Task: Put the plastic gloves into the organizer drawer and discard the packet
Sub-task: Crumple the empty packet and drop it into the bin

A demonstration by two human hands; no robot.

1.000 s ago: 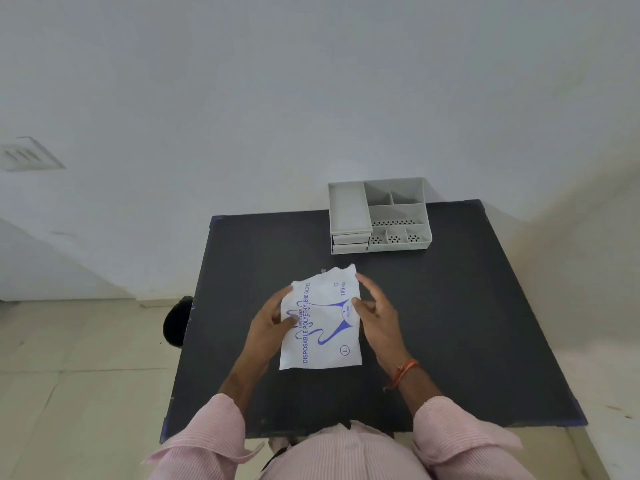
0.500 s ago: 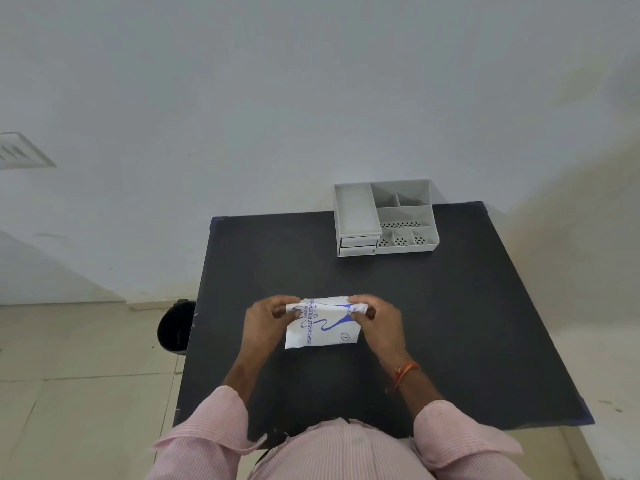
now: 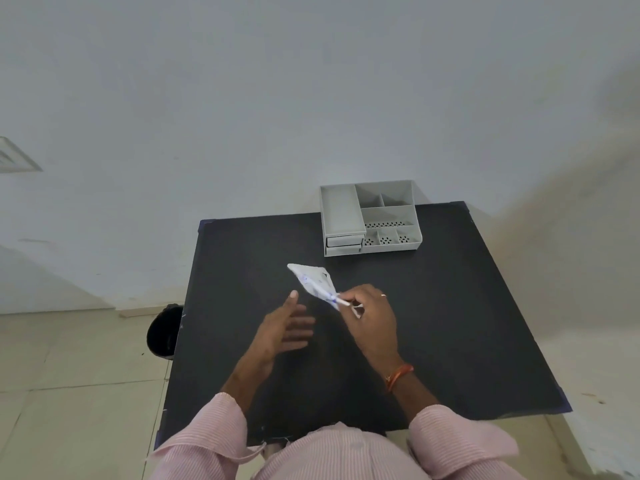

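Observation:
The white glove packet [image 3: 313, 280] with blue print is crumpled and lifted above the black table [image 3: 450, 323]. My right hand [image 3: 372, 313] pinches its near end, so the packet points up and to the left. To the left of it, my left hand [image 3: 285, 327] is open, fingers spread, holding nothing and just below the packet. The grey organizer [image 3: 370, 216] stands at the table's far edge; its two small drawers [image 3: 344, 245] at the front left look closed. No loose gloves are visible.
A black bin [image 3: 164, 332] stands on the tiled floor beside the table's left edge. A white wall runs behind the table. My pink sleeves fill the bottom of the view.
The packet was folded between both hands; now my left hand has let go and opened, and my right hand alone holds the crumpled packet raised.

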